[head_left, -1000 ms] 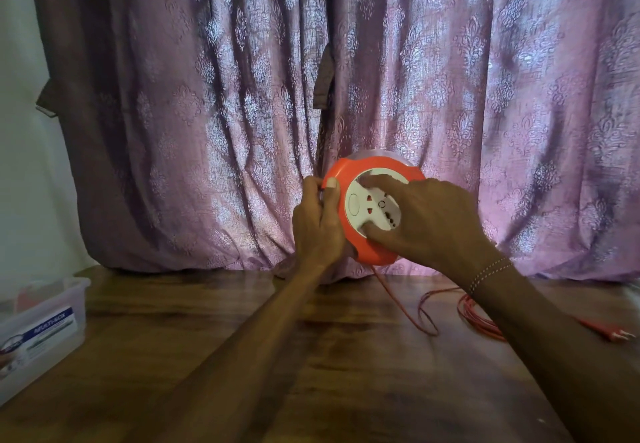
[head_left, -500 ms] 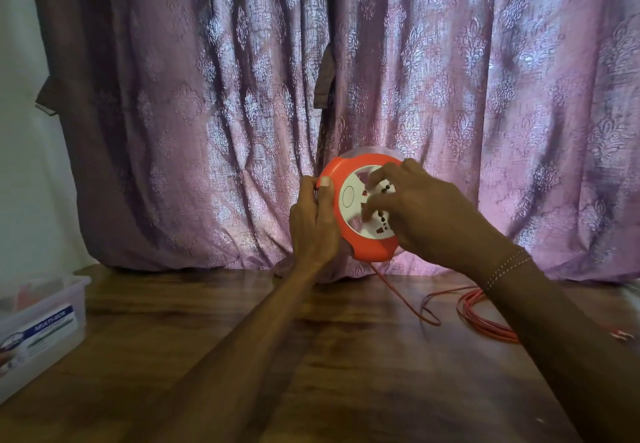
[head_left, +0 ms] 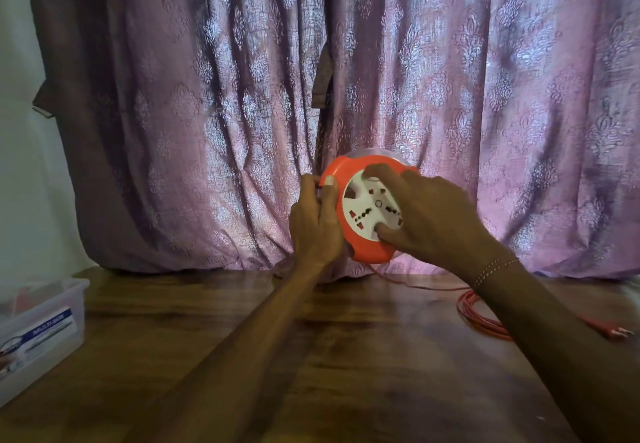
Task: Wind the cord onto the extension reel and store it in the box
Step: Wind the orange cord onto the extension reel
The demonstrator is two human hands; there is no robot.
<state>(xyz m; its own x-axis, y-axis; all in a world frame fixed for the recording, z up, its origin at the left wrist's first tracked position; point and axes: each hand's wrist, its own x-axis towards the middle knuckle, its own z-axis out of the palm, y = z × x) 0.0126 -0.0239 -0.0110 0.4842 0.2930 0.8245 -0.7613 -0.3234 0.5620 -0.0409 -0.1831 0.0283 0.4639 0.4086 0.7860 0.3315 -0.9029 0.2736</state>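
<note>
Right fingers: the right hand (head_left: 429,214) lies spread over the white socket face (head_left: 367,210) of the reel, one fingertip (head_left: 375,170) at the face's top edge and another (head_left: 382,231) pressed near its lower edge; the hand rests on the face and does not close around it.
Left fingers: the left hand (head_left: 315,224) is curled tight around the left rim of the reel, thumb (head_left: 329,186) on the orange front edge, the other fingers behind it.
Reel: the orange extension reel (head_left: 370,252) is held upright in both hands, just right of the frame's centre, raised above the table with its socket face towards the camera.
Wrist: a thin beaded bracelet (head_left: 495,268) circles the right wrist, lower right of the reel.
Cord: the red cord (head_left: 481,321) drops from the reel's underside, runs right along the table and gathers in loose loops at the right of the frame, partly hidden by the right forearm.
Plug: the cord's red plug (head_left: 620,332) lies on the table near the right edge.
Table: the dark wooden table (head_left: 346,356) fills the lower half of the frame.
Box: a clear plastic box (head_left: 45,325) with a blue-and-white label sits at the lower left edge, well apart from the reel.
Backdrop: a patterned mauve curtain (head_left: 207,96) hangs behind, down to the table's far edge.
</note>
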